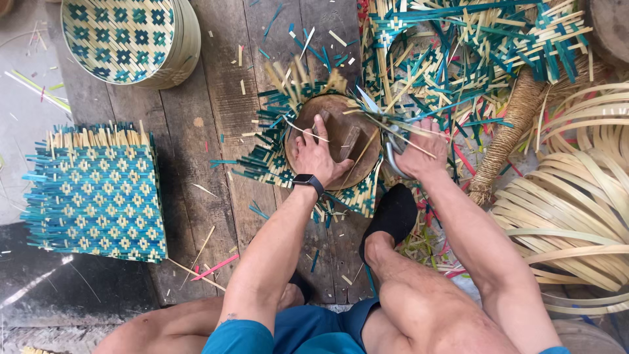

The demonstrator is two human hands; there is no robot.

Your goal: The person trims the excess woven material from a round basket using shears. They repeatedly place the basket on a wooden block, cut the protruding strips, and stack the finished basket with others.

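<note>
Now: left hand (316, 156) presses round wooden mold (334, 141); right hand (418, 155) grips shears (393, 147).

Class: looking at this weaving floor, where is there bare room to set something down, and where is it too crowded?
Bare planks lie between the square woven mat and the round wooden form, below the stacked round trays. The grey floor at far left is mostly open. Right of the right hand, offcuts and bamboo strips crowd everything.

Two hands were counted, left hand (314, 156) and right hand (419, 154). One round wooden form (341, 115) at twelve o'clock, one square woven mat (98, 196) at nine, one watch (308, 182).
</note>
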